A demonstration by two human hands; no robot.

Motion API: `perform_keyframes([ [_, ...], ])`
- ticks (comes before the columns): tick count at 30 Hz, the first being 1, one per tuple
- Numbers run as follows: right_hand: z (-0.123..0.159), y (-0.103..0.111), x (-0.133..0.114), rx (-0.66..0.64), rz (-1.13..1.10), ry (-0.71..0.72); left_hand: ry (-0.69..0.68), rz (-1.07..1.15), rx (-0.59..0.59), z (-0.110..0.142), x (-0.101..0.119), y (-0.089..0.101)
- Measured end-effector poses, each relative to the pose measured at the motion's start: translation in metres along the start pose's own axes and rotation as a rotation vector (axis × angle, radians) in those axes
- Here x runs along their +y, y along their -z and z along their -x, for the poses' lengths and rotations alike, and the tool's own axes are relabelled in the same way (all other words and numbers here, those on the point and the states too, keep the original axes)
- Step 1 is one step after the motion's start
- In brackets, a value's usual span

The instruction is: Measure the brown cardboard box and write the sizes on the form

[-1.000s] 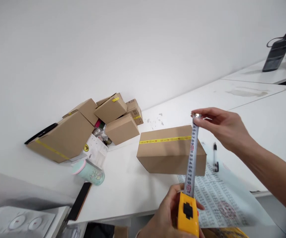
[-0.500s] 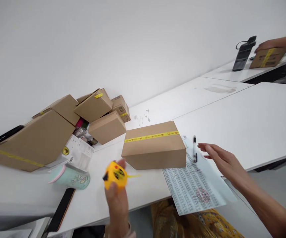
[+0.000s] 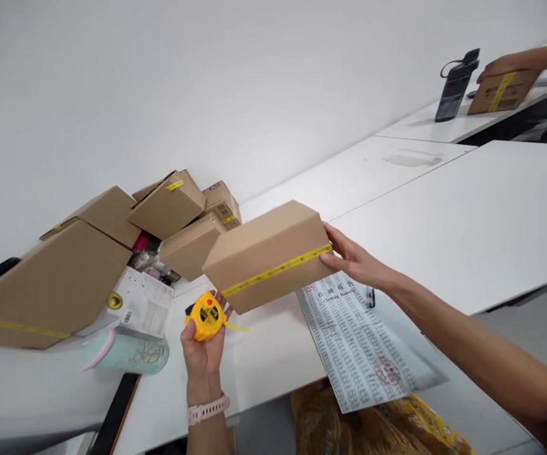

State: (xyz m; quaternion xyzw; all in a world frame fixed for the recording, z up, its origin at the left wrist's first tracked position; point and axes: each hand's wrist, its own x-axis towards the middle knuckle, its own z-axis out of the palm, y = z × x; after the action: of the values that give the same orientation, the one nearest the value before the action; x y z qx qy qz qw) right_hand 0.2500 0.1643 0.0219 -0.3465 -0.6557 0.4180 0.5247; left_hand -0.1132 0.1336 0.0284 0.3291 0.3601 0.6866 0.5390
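Note:
My left hand (image 3: 203, 357) grips a yellow tape measure (image 3: 208, 317), with a short end of yellow blade sticking out to the right. The fingertips of that hand reach to the left end of a brown cardboard box (image 3: 266, 243); whether they press on it I cannot tell. At the box's right end my right hand (image 3: 352, 258) holds it, thumb in front and fingers behind. The box is tilted, its strip of yellow tape on the side facing me. Below it lies a printed sheet (image 3: 363, 347) in a clear sleeve, with a pen (image 3: 371, 297) on top, partly hidden.
Several cardboard boxes (image 3: 167, 205) are stacked against the wall on the left. Near them are a white package (image 3: 148, 303) and a mint-green cup (image 3: 131, 354). At the far right, another person's hand (image 3: 496, 66) rests on a small box beside a dark bottle (image 3: 454, 91).
My right hand has moved left from beside the pen onto the box. The box has been tipped so its taped face turns from the top towards me. My left hand has come closer to it.

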Motion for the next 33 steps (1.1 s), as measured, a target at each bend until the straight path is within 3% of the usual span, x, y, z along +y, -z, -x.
perform_keyframes([
  [2, 0.004, -0.009, 0.029, 0.077, 0.086, 0.068, 0.056, -0.031, 0.010, -0.001, -0.016, 0.011],
  [6, 0.019, -0.025, 0.079, 0.113, 0.173, 0.010, 0.166, -0.084, 0.089, 0.000, -0.050, 0.028],
  [9, 0.034, -0.011, 0.088, 0.174, 0.292, -0.070, 0.079, -0.159, 0.137, 0.002, -0.047, 0.024],
  [12, 0.050, 0.020, 0.082, 0.424, 0.587, -0.320, -0.205, -0.351, 0.129, 0.000, -0.020, -0.003],
  [14, 0.058, 0.037, 0.077, 0.484, 0.783, -0.541, -0.319, -0.561, 0.074, -0.005, -0.004, -0.030],
  [17, 0.064, 0.044, 0.076, 0.326, 0.981, -0.706, -0.345, -0.854, -0.037, -0.022, -0.002, -0.072],
  [20, 0.065, 0.037, 0.083, 0.170, 1.064, -0.680, -0.406, -1.111, -0.128, -0.045, -0.023, -0.099],
  [23, 0.067, 0.038, 0.088, 0.122, 0.962, -0.626, -0.442, -1.376, -0.184, -0.065, -0.041, -0.107],
  [25, 0.072, 0.047, 0.084, 0.195, 0.740, -0.595, -0.462, -1.479, -0.161, -0.070, -0.045, -0.108],
  [28, 0.082, 0.067, 0.066, 0.361, 0.187, -0.459, -0.637, -1.345, -0.049, -0.051, -0.050, -0.111],
  [30, 0.088, 0.077, 0.051, 0.426, -0.090, -0.337, -0.739, -1.124, -0.071, -0.020, -0.066, -0.115],
  [31, 0.090, 0.079, 0.044, 0.453, -0.144, -0.302, -0.725, -1.029, -0.157, -0.001, -0.080, -0.117],
  [33, 0.092, 0.078, 0.036, 0.543, -0.118, -0.289, -0.631, -0.960, -0.543, 0.036, -0.117, -0.123],
])
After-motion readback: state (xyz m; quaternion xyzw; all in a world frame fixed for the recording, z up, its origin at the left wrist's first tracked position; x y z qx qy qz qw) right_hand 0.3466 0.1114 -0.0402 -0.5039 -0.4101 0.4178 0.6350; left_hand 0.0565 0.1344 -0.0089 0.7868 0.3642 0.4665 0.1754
